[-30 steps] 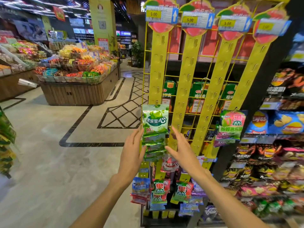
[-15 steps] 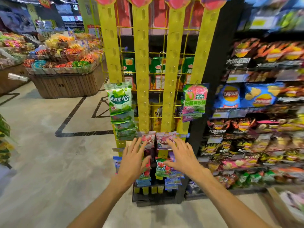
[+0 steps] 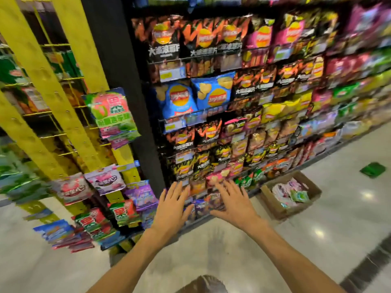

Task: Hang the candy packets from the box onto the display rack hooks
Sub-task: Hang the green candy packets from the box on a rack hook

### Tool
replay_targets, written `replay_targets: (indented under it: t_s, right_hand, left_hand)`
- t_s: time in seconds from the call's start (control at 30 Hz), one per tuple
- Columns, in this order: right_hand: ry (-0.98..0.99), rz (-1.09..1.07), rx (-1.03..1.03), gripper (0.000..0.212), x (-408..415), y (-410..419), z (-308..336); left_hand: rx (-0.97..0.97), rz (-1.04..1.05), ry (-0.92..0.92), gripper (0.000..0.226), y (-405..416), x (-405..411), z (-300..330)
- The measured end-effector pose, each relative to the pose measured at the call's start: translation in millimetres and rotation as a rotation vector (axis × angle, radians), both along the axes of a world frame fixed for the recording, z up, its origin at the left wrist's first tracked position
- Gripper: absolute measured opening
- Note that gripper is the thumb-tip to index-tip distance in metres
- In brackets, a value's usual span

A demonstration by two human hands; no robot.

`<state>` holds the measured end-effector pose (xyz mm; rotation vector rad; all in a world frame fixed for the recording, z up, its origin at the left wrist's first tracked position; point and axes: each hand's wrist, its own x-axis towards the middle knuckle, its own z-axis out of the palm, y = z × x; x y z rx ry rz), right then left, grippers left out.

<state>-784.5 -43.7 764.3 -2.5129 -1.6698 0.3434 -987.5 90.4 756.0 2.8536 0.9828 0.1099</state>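
The yellow display rack fills the left side, its strips hung with candy packets. A pink and green packet hangs high on the right strip, and red, purple and blue packets hang lower down. A brown cardboard box with loose candy packets inside sits on the floor to the right, against the shelf base. My left hand and my right hand are stretched out in front of me with fingers spread, holding nothing, between the rack and the box.
Tall shelves of crisp bags run along the back and right. A black post separates rack and shelves. The shiny floor lies below, with a green mark at far right. The picture is motion-blurred.
The view has swung right and down, away from the rack toward the shelves; the box has come into view. Both hands left the green packets and are now empty, fingers spread.
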Motion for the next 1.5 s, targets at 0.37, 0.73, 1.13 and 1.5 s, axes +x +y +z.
replay_targets:
  t_s: [0.37,0.73,1.13,1.5]
  right_hand:
    - [0.004,-0.384,-0.025,0.102,171,-113,-30]
    - [0.027,-0.646,-0.072,0.097,355,-143,-45]
    - [0.119,-0.777,-0.102,0.098,521,-137,-89]
    - [0.276,-0.64,-0.159,0.097,727,-129,-163]
  left_hand:
    - [-0.046,-0.414,0.09,0.081,-53,245,-33]
    - [-0.102,-0.64,0.137,0.073,-57,490,-53]
    - [-0.266,-0.689,0.202,0.094,-30,674,-94]
    - [-0.365,-0.516,0.302,0.087,-26,831,-160]
